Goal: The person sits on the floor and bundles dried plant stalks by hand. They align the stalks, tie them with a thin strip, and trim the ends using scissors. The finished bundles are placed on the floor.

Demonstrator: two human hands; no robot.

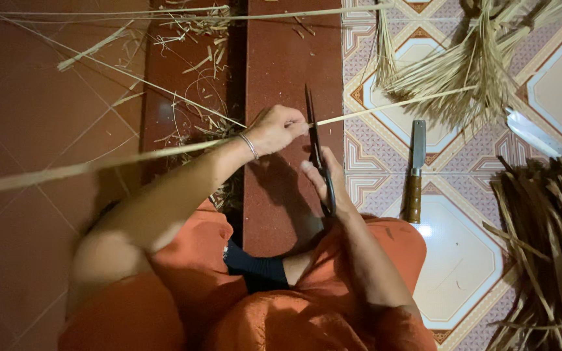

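Red tiled floor (34, 97): your left hand (274, 129) pinches the long pale straw strip (131, 156), your right hand (325, 179) clasps black scissors (315, 146) against it; dry fronds (541, 227) wait uncut.

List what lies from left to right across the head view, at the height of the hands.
Blurred pale strip end → left hand → black scissors in the right hand → knife with wooden handle → dark bundle of strips.

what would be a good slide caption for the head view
Left hand pinches a long pale bamboo strip against black shears held by the right hand; wooden-handled knife on tiled floor.
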